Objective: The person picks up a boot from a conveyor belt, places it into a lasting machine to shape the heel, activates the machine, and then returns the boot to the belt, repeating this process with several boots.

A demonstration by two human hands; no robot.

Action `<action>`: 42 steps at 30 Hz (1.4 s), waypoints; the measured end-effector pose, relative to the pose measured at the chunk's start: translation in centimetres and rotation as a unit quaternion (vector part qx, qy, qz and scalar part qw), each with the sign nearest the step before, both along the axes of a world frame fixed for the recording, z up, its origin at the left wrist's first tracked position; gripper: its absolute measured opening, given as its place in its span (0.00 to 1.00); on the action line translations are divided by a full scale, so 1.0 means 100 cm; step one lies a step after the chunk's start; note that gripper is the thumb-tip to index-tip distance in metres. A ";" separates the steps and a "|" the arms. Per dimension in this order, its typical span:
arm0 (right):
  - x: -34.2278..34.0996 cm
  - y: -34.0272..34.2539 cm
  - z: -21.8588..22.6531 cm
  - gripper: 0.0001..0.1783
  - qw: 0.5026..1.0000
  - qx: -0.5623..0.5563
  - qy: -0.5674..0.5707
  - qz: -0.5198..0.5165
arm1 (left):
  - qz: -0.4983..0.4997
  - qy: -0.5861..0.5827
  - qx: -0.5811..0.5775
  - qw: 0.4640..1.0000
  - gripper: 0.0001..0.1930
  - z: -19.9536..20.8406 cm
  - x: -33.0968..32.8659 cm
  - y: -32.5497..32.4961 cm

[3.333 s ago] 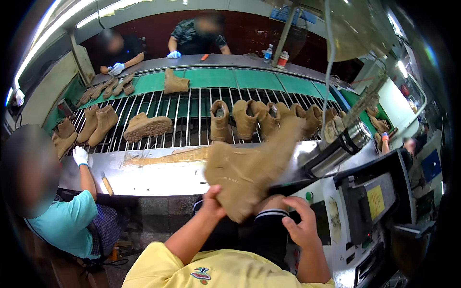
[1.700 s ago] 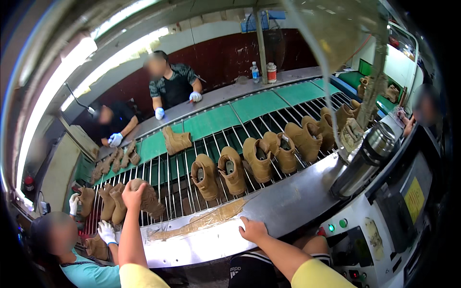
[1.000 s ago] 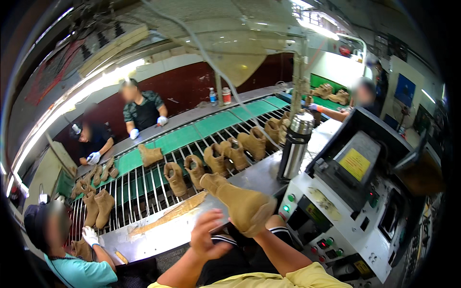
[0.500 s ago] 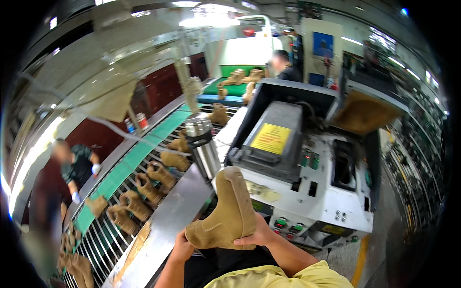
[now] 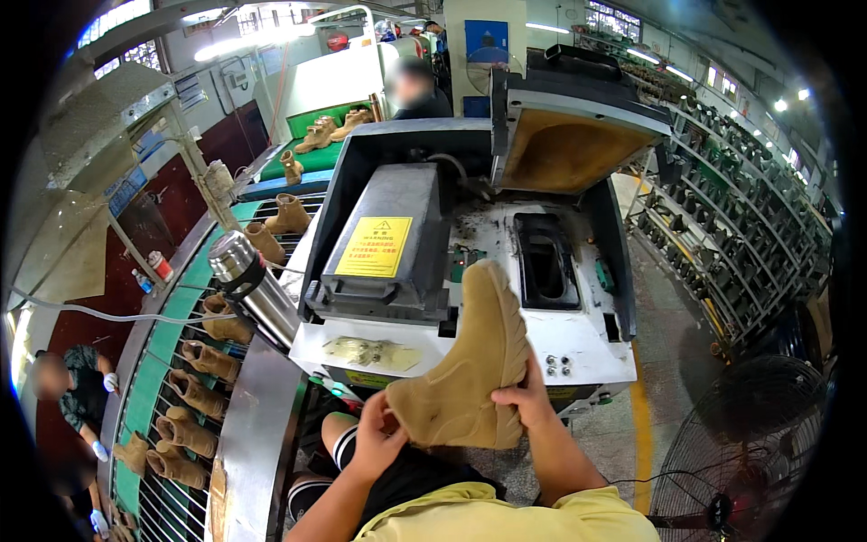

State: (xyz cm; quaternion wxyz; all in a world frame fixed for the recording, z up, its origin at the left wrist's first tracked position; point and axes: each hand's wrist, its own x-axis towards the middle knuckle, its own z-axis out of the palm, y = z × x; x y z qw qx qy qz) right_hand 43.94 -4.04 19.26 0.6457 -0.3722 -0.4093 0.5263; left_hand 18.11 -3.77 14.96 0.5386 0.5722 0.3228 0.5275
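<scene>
A tan boot is held up in front of me, tilted, its toe pointing up and away and its ridged sole facing right. My left hand pinches the edge of the boot's shaft opening. Around the heel and sole, my right hand is closed, its thumb lying on the side. Just beyond the boot stands a white and grey machine, nearest to both hands. Its lid is raised, showing a brown underside, and a dark rectangular opening lies in its top.
A steel thermos stands left of the machine. Several tan boots line a roller conveyor with a green strip. Co-workers are at the far left and behind the machine. A fan and shoe rack occupy the right.
My view has turned right, so the machine sits more central. The boot has shifted right in view, still in both hands, and my right hand sits higher along the sole.
</scene>
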 end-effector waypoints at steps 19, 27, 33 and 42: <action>0.188 0.237 0.096 0.56 0.661 -0.299 -0.616 -0.308 | 0.595 0.082 -0.224 0.768 0.02 -0.242 -0.357 -0.119; 0.185 0.273 0.039 0.56 0.681 -0.361 -0.585 -0.252 | 0.632 0.237 -0.172 0.717 0.03 -0.260 -0.373 -0.121; 0.197 0.250 0.007 0.50 0.634 -0.354 -0.632 -0.273 | 0.663 -0.002 -0.222 0.714 0.05 -0.241 -0.346 -0.092; 0.162 0.183 -0.003 0.41 0.590 -0.187 -0.746 -0.246 | 0.409 0.133 -0.160 0.889 0.05 -0.209 -0.153 -0.001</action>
